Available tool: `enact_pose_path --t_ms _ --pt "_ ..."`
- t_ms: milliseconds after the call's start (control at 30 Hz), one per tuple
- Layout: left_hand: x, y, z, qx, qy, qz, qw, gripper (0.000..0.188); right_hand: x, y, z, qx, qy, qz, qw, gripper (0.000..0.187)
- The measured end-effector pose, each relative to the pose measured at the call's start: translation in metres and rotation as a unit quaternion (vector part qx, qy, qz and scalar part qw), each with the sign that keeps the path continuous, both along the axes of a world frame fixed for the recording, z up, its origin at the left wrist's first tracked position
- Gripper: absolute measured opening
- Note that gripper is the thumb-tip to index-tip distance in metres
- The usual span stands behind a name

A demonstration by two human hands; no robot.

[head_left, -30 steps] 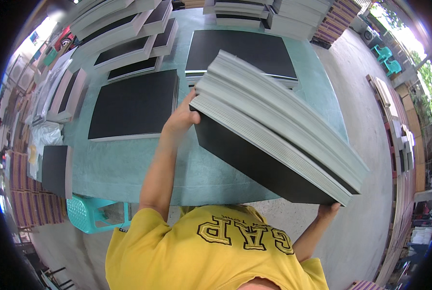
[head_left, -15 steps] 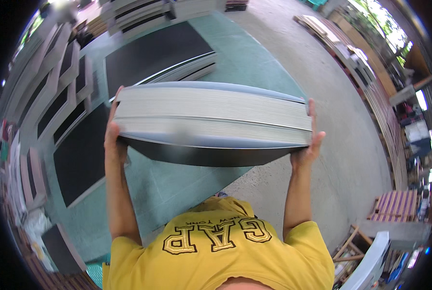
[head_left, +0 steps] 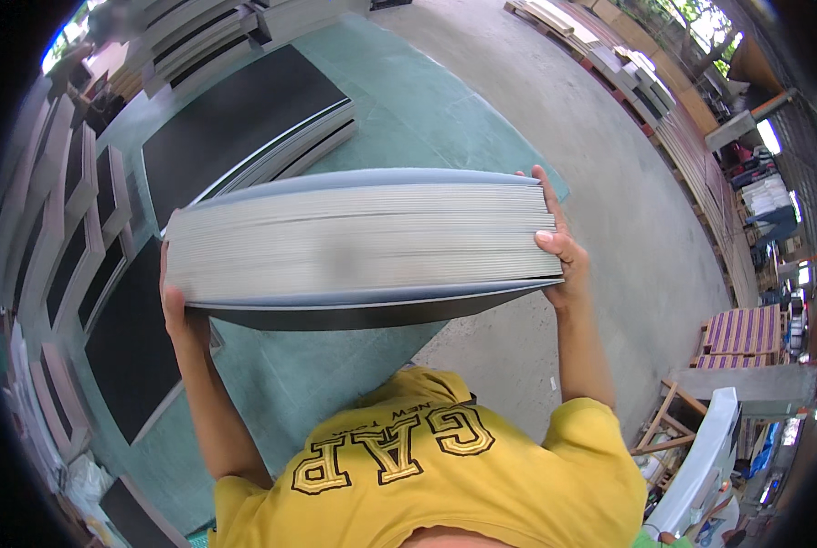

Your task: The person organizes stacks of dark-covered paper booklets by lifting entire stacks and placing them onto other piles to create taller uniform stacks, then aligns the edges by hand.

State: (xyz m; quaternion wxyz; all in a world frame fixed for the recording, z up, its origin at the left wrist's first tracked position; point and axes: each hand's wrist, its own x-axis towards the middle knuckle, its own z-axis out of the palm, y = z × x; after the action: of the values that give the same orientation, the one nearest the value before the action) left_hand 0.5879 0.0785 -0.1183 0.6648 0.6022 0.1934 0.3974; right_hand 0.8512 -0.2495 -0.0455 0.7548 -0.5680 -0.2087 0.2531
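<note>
Between my two hands I hold a thick stack of sheets [head_left: 363, 242] up off the green surface, its pale layered edges turned toward me. Bluish-white sheets lie along its upper and lower sides, and a black face shows underneath. My left hand [head_left: 174, 297] grips the left end, the fingers mostly hidden behind it. At the other end, my right hand [head_left: 564, 251] clasps the stack, with the thumb on the near edge and fingertips showing at the far top corner.
Beyond it, a black-topped pile of sheets [head_left: 244, 119] lies on the green surface [head_left: 408, 91]. Several more stacks [head_left: 79, 201] stand at the left, near a black panel [head_left: 134, 347]. Long boards [head_left: 664, 137] run along the right; a striped pile [head_left: 742, 333] stands nearer.
The held stack has shifted left in view with both hands, and more of its layered edge shows. The gap between its layers has narrowed. The surroundings have also shifted left.
</note>
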Motion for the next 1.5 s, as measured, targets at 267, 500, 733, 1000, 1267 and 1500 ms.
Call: enact_pose_path --t_ms 267,500,733,1000,1267,1500 --pt "-0.01 -0.011 -0.001 0.046 0.039 0.053 0.997 0.116 0.01 -0.014 -0.04 -0.098 -0.078 -0.068 0.99 0.051" --pt "0.008 -0.015 0.007 0.105 -0.013 0.009 0.994 0.105 0.029 0.099 0.097 -0.195 -0.509 0.295 0.785 0.071" --pt "-0.008 -0.027 0.02 0.12 -0.02 0.043 0.992 0.1 -0.09 0.246 0.047 -0.08 -0.713 0.432 0.547 0.077" --pt "-0.037 -0.068 0.042 0.323 0.158 0.29 0.887 0.047 -0.098 0.257 0.048 -0.11 -0.66 0.493 0.556 0.056" --pt "-0.036 -0.068 0.043 0.34 0.165 0.281 0.882 0.038 -0.09 0.262 0.046 -0.072 -0.655 0.509 0.555 0.042" --pt "-0.045 -0.068 0.043 0.377 0.161 0.276 0.87 0.035 -0.092 0.262 0.046 -0.075 -0.652 0.519 0.548 0.041"
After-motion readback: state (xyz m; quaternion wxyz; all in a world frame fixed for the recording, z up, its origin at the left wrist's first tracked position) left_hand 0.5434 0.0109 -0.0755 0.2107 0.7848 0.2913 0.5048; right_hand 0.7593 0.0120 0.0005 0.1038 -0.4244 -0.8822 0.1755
